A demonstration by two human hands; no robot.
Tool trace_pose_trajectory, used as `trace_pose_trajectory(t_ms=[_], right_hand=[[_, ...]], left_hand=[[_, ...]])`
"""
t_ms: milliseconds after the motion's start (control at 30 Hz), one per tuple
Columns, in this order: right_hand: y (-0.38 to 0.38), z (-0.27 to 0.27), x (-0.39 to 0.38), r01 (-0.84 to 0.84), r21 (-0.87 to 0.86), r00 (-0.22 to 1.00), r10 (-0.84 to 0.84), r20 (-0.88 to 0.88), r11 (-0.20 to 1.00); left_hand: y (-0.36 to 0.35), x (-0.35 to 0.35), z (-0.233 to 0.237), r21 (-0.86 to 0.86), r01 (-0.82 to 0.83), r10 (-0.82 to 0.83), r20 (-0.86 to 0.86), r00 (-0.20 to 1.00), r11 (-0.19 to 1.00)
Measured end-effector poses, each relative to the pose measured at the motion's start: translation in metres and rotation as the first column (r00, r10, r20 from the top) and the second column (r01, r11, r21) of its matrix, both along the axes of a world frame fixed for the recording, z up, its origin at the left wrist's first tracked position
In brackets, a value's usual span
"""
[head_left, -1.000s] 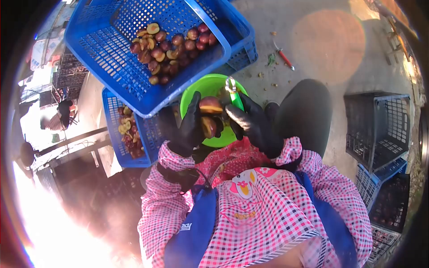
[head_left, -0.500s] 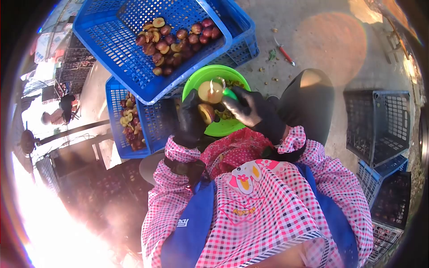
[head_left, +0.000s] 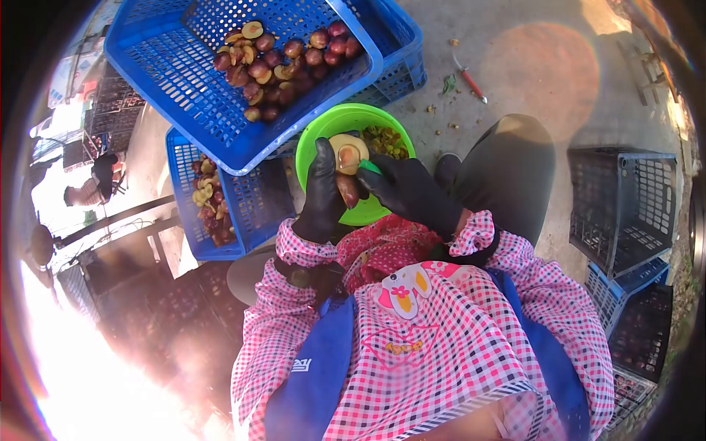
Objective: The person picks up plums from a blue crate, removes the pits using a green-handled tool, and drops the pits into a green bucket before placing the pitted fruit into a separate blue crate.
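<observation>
My left hand (head_left: 321,187), in a black glove, is closed around a cut plum. One plum half (head_left: 350,150) turns its pale yellow flesh up with the brown pit showing, and a red-skinned piece (head_left: 347,189) hangs below it. My gloved right hand (head_left: 415,192) is closed on a green-handled tool (head_left: 370,168) whose tip meets the plum's cut face; the tip itself is hidden. Both hands are over a bright green basin (head_left: 303,140) in front of my lap. Yellow-brown scraps (head_left: 385,140) lie inside it.
A large blue crate (head_left: 158,95) of halved plums (head_left: 283,70) leans beyond the basin. Another blue crate (head_left: 254,209) with plum pieces stands at left. A red-handled tool (head_left: 472,84) lies on the floor. Black crates (head_left: 618,206) are stacked at right.
The tool's curved metal loop, visible above the plum before, is now out of sight at the cut face. The plum half has turned, showing its pit. My right hand has rolled over.
</observation>
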State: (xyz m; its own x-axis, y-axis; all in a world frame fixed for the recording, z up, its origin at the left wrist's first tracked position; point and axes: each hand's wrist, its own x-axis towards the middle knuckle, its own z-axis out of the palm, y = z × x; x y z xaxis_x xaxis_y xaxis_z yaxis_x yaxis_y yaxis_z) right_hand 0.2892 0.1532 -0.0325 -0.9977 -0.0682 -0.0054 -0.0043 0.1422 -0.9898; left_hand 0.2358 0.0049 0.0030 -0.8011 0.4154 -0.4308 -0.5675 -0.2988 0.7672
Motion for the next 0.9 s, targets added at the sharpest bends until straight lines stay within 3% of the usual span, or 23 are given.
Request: trace_pose_trajectory(t_ms=[67,100,167,200,267,300,333,367,400,433,467,500,533,567,600,633,700,733,767,800,833,867,900], right_hand=[[0.000,-0.004,-0.002,-0.015,-0.019,1.000,0.015,-0.006,1.000],[-0.002,-0.009,-0.003,-0.035,0.011,0.998,0.036,-0.059,0.999],[0.000,-0.011,-0.003,-0.053,0.043,0.993,0.057,-0.102,0.998],[0.003,-0.004,-0.004,-0.109,0.025,0.989,0.111,-0.096,0.994],[0.011,0.015,-0.008,-0.165,0.006,0.982,0.165,-0.089,0.986],[0.018,0.029,-0.012,-0.238,-0.142,0.936,0.266,0.232,0.961],[0.021,0.035,-0.014,-0.254,-0.302,0.773,0.380,0.507,0.919],[0.023,0.034,-0.014,-0.252,-0.301,0.774,0.379,0.507,0.919],[0.025,0.031,-0.012,-0.230,-0.545,0.726,0.515,0.456,0.806],[0.026,0.029,-0.010,-0.188,-0.748,0.680,0.634,0.368,0.636],[0.024,0.030,-0.007,-0.187,-0.747,0.681,0.633,0.369,0.638],[0.020,0.033,-0.004,-0.006,-0.893,0.603,0.714,0.356,0.451],[0.018,0.035,0.000,0.195,-0.951,0.534,0.787,0.309,0.240],[0.017,0.037,0.003,0.190,-0.951,0.537,0.786,0.307,0.242],[0.017,0.039,0.005,0.112,-0.957,0.560,0.778,0.284,0.268],[0.015,0.040,0.008,0.038,-0.957,0.577,0.775,0.257,0.288],[0.009,0.037,0.011,-0.001,-0.942,0.611,0.746,0.266,0.337],[0.007,0.033,0.012,-0.038,-0.911,0.697,0.665,0.270,0.410],[0.007,0.028,0.012,-0.064,-0.873,0.774,0.576,0.263,0.484],[0.012,0.021,0.008,-0.171,-0.733,0.773,0.551,0.315,0.659],[0.006,0.006,0.009,-0.172,-0.730,0.780,0.544,0.309,0.661],[-0.004,-0.016,0.013,-0.306,-0.338,0.897,0.389,0.211,0.890],[-0.010,-0.025,0.016,-0.283,0.129,0.959,0.281,0.034,0.950]], left_hand=[[0.024,0.003,0.009,-0.095,-0.280,0.283,0.025,0.959,0.955],[0.019,0.001,0.005,-0.095,-0.278,0.282,0.030,0.959,0.956],[0.000,-0.002,-0.008,-0.156,-0.050,0.019,-0.189,0.982,0.986],[-0.008,-0.006,-0.009,-0.155,-0.048,0.019,-0.186,0.982,0.987],[-0.019,-0.011,-0.011,-0.145,0.155,-0.172,-0.119,0.978,0.977],[-0.018,-0.012,-0.011,-0.145,0.155,-0.173,-0.118,0.978,0.977],[-0.015,-0.012,-0.013,-0.234,0.097,-0.142,-0.182,0.973,0.967],[-0.013,-0.014,-0.014,-0.315,0.034,-0.117,-0.249,0.961,0.948],[-0.015,-0.016,-0.015,-0.315,0.037,-0.120,-0.249,0.961,0.948],[-0.017,-0.018,-0.018,-0.322,0.053,-0.177,-0.367,0.913,0.945],[-0.018,-0.018,-0.020,-0.331,0.068,-0.229,-0.478,0.848,0.941],[-0.015,-0.016,-0.022,-0.329,0.069,-0.229,-0.479,0.847,0.942],[-0.010,-0.013,-0.025,-0.189,0.057,-0.124,-0.365,0.923,0.980],[-0.004,-0.012,-0.021,-0.048,0.022,-0.033,-0.231,0.972,0.999],[-0.003,-0.016,-0.014,0.053,0.192,-0.167,-0.306,0.937,0.980],[-0.001,-0.015,-0.007,0.155,0.107,-0.097,-0.072,0.993,0.982],[0.004,-0.013,-0.004,-0.076,-0.070,0.064,-0.079,0.995,0.995],[-0.012,-0.009,-0.002,-0.439,-0.158,-0.040,-0.410,0.911,0.884],[-0.036,-0.019,-0.015,-0.602,-0.297,0.024,-0.418,0.908,0.742],[-0.065,-0.024,0.004,-0.547,-0.258,0.092,-0.312,0.946,0.796],[-0.122,-0.042,-0.028,-0.433,-0.629,0.122,-0.755,0.645,0.645],[-0.129,-0.043,0.026,-0.541,-0.696,0.063,-0.767,0.639,0.471],[-0.145,-0.052,0.059,-0.610,-0.758,0.044,-0.772,0.634,0.231]])
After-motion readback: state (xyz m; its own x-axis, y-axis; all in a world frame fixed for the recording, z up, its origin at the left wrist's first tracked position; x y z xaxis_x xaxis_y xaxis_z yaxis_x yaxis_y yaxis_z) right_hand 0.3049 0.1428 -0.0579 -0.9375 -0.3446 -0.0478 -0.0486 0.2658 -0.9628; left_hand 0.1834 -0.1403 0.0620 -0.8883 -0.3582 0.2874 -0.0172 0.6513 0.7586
